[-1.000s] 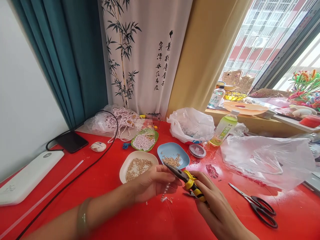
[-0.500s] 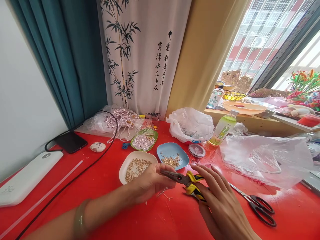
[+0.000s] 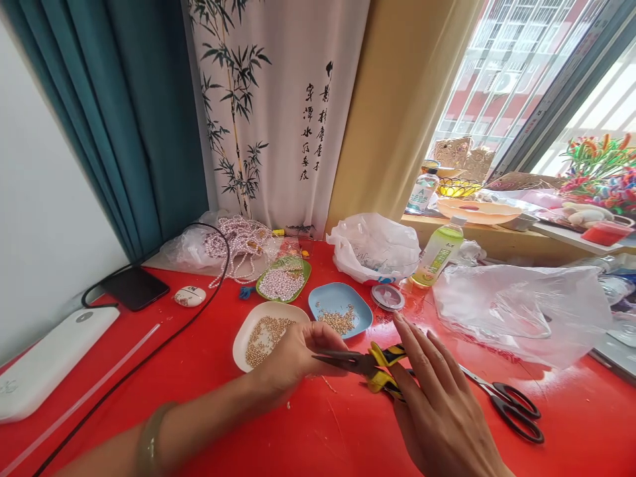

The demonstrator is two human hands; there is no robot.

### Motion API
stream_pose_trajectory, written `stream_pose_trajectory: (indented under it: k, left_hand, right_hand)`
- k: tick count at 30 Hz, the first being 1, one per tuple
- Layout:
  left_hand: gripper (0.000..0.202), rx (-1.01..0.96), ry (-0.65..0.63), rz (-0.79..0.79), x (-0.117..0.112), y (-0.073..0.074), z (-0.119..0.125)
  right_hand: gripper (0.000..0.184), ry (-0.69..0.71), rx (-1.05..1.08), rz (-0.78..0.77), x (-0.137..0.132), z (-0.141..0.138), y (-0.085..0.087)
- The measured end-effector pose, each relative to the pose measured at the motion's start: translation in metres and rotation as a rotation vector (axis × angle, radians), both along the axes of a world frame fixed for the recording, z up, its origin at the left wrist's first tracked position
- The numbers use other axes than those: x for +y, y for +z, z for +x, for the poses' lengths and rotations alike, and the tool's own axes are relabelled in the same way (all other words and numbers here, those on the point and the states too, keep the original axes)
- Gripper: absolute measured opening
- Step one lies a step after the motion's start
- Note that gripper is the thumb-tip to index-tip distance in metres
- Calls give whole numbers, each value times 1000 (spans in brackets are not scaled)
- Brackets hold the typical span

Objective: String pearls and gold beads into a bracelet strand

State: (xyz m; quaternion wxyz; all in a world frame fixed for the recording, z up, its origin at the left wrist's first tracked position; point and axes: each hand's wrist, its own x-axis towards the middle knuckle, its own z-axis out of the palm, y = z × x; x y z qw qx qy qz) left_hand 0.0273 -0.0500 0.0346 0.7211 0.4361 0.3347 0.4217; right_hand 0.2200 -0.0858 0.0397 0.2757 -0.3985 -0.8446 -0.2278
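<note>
My left hand point(image 3: 298, 351) is curled in a pinch on the tip of the yellow-and-black pliers point(image 3: 365, 364) and on a thin beaded thread that hangs below it. My right hand point(image 3: 437, 404) holds the pliers' yellow handles point(image 3: 385, 371) in its palm, while its fingers are stretched forward over them. The pliers lie nearly level above the red table point(image 3: 199, 371). Just beyond my left hand are a white dish of gold beads point(image 3: 265, 328) and a blue dish of small gold beads point(image 3: 340, 308).
Black scissors point(image 3: 507, 404) lie to the right of my right hand. Behind the dishes are a green tray of pearls point(image 3: 283, 278), pearl strings on a bag point(image 3: 238, 242), a thread spool point(image 3: 387, 297), a bottle point(image 3: 437, 255), plastic bags point(image 3: 517, 311), a phone point(image 3: 134, 288) and a cable point(image 3: 149, 351).
The pliers have dropped from a tilted to a nearly level position. My right hand's fingers have opened out over the handles. The short beaded strand under my left hand is less visible.
</note>
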Motion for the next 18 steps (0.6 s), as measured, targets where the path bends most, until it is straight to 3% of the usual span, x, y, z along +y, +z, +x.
stream_pose_trajectory:
  k: [18]
  left_hand:
    - [22, 18, 15, -1, -1, 3, 0]
  right_hand:
    - [24, -27, -43, 37, 3, 0, -3]
